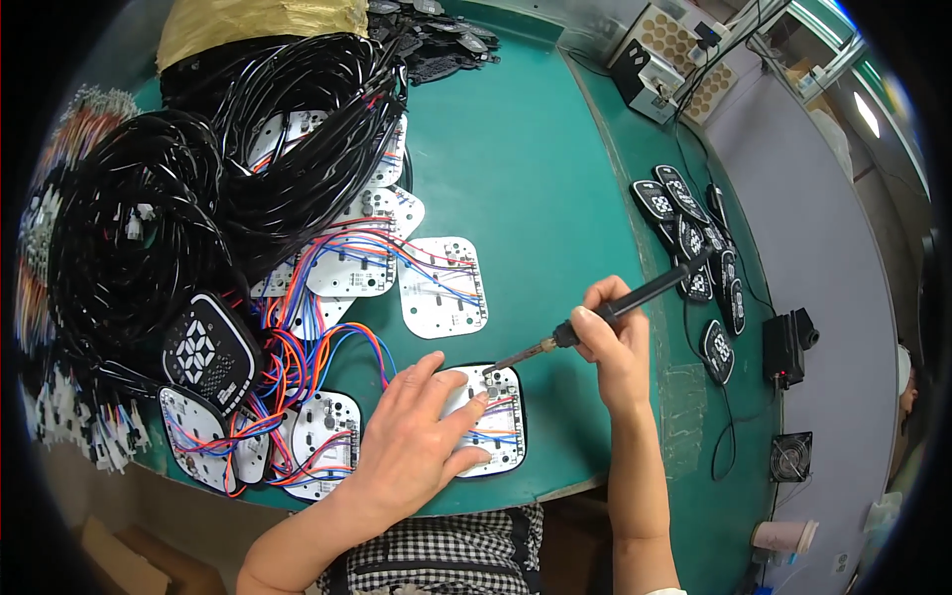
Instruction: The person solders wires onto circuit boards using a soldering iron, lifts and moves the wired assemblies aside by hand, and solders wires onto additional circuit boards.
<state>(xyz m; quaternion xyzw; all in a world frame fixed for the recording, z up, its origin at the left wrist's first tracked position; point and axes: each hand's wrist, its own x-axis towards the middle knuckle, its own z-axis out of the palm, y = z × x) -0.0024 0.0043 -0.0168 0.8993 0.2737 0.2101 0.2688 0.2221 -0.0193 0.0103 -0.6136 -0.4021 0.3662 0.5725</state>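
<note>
My right hand (617,345) grips a soldering iron (650,290) by its black handle. The iron slants down to the left, and its tip is at the top edge of a white circuit board (501,451). That board sits in a dark rounded casing near the table's front edge, with red and blue wires along its right side. My left hand (421,424) lies over the board's left part, fingers stretched and spread, fingertips and thumb resting on it. The hand hides that part of the board. Whether the tip touches the board I cannot tell.
Big coils of black cable (149,218) and wired white boards (443,288) crowd the left of the green table (535,178). Several black patterned panels (716,352) lie at the right, beside a small black box (785,347) and a fan (790,457).
</note>
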